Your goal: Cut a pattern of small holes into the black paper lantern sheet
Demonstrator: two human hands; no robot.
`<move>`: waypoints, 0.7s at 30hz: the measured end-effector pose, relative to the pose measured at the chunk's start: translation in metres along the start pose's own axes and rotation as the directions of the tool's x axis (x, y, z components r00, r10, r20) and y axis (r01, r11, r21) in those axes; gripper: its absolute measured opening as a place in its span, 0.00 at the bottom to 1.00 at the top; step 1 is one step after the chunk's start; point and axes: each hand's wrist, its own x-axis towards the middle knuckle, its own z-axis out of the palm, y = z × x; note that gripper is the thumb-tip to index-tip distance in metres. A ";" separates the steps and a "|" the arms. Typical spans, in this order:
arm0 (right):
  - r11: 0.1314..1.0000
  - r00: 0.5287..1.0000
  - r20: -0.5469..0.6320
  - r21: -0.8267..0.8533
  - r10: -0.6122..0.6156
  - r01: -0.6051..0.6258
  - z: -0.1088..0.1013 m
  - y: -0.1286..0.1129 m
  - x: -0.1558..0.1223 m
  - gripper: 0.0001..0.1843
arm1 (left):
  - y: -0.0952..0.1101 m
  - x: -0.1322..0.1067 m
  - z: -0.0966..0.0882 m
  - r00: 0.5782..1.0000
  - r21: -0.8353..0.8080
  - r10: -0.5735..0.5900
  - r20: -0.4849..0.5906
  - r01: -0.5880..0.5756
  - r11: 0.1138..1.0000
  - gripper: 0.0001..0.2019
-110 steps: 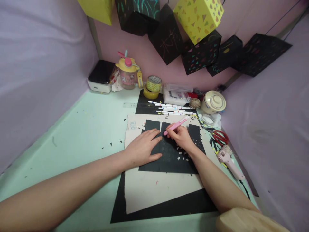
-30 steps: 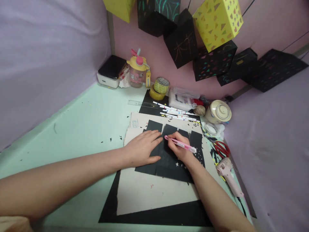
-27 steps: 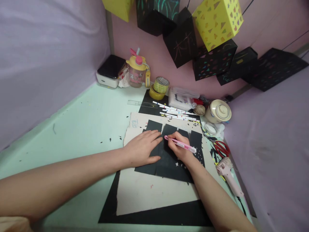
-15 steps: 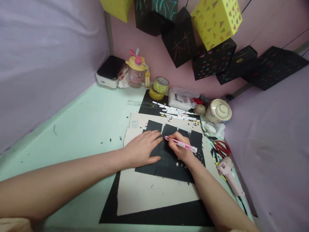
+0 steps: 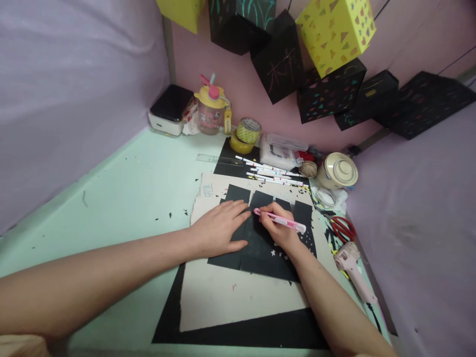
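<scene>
Black card (image 5: pixel 256 255) with several flaps along its far side lies on a pale cardboard sheet (image 5: pixel 215 302). Small star-shaped and other cut-outs show in its right part. My left hand (image 5: pixel 221 228) rests flat on the card's left side, fingers stretched out. In my right hand (image 5: pixel 278 228) is a pink craft knife (image 5: pixel 284 221), held like a pen. Its front end points down at the card, just right of my left fingertips. The blade itself is too small to make out.
White pens (image 5: pixel 275 173), tape rolls (image 5: pixel 247 134) and a clear plastic box (image 5: pixel 280 151) stand beyond the card. Red-handled scissors (image 5: pixel 342 229) and a glue gun (image 5: pixel 355 272) lie to the right. Black and yellow paper boxes (image 5: pixel 334 34) hang overhead.
The rear end of the craft knife has swung very slightly to the right, its tip staying nearly in place. My left hand has not moved.
</scene>
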 end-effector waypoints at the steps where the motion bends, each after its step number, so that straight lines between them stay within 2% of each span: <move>1: 1.000 1.000 -0.006 -0.002 0.001 -0.001 -0.001 0.000 0.000 0.06 | 0.000 0.000 0.000 1.000 0.002 0.002 0.000 -0.002 1.000 0.34; 21: 0.999 1.000 -0.002 -0.031 -0.028 0.028 0.002 0.003 0.000 0.07 | -0.001 0.000 0.001 1.000 -0.020 -0.003 -0.002 0.003 1.000 0.34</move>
